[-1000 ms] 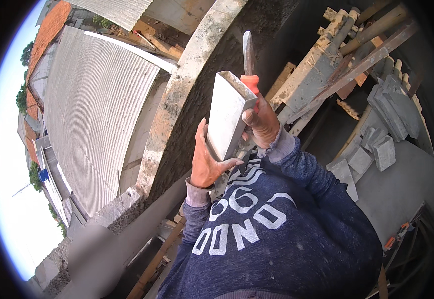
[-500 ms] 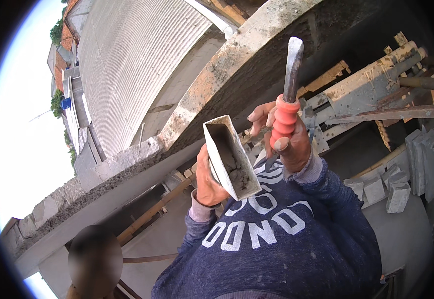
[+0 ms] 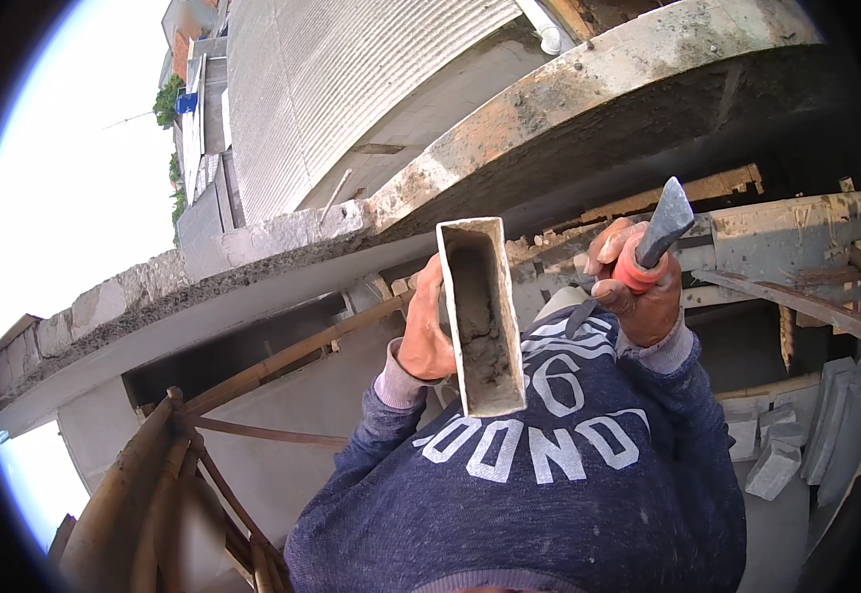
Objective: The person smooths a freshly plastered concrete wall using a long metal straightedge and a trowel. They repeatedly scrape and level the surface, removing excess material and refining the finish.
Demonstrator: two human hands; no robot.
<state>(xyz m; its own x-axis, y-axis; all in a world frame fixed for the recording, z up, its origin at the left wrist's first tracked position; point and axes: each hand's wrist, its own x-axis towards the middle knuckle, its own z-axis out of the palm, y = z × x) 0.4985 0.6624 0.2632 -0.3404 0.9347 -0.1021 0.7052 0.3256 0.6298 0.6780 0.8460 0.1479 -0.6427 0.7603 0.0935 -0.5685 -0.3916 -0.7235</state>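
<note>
My left hand (image 3: 426, 331) is closed round the side of a narrow rectangular box (image 3: 510, 341) with a pale rim. Its open top faces me, and grey wet mortar (image 3: 485, 341) coats the inside and lies lumpy toward the near end. To the right, my right hand (image 3: 650, 311) grips a chisel (image 3: 669, 214) by its ribbed orange-red handle. The chisel's flat steel blade points up and slightly right, tapering to a tip. A gap separates the chisel from the box. Both hands are in front of my dark blue sweatshirt.
Beyond my hands runs a rough concrete ledge (image 3: 490, 138), with a corrugated roof (image 3: 351, 74) past it. Bamboo poles (image 3: 119, 494) stand at lower left. Timber planks (image 3: 796, 301) cross the right side, above several grey blocks (image 3: 776, 469).
The chisel has tipped from upright so its blade shows foreshortened, and my right hand sits lower and farther right. The box has shifted right and stands straighter. The whole view has turned.
</note>
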